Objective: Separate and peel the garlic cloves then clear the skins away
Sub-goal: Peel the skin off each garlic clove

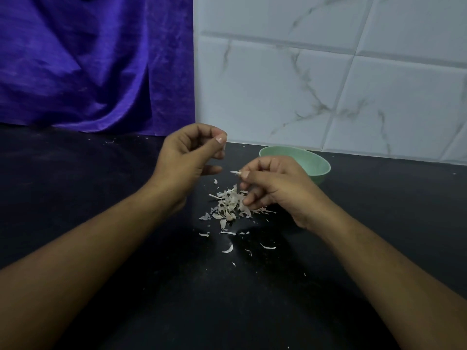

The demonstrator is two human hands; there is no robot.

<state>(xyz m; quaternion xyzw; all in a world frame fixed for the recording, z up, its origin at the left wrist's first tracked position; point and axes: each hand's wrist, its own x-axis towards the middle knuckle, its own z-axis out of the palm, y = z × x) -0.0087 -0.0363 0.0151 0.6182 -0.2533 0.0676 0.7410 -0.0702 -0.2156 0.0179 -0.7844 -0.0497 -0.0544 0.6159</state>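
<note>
One skin strip [235, 172] | right hand [275, 188] pinches | tip left, level

Bare dark tabletop [75, 185] free at left and along near edge. Skin pile [228, 205] litters the middle. Green bowl [310, 162] blocks back right near tiled wall [303, 84]; purple cloth [88, 72] closes back left.

A pale green bowl [317, 164] stands on the black surface [96, 178]. Directly behind the bowl rises a white, grey-veined tile wall [328, 84]. Far left of the bowl, a creased purple cloth [88, 66] hangs down to the surface.
</note>
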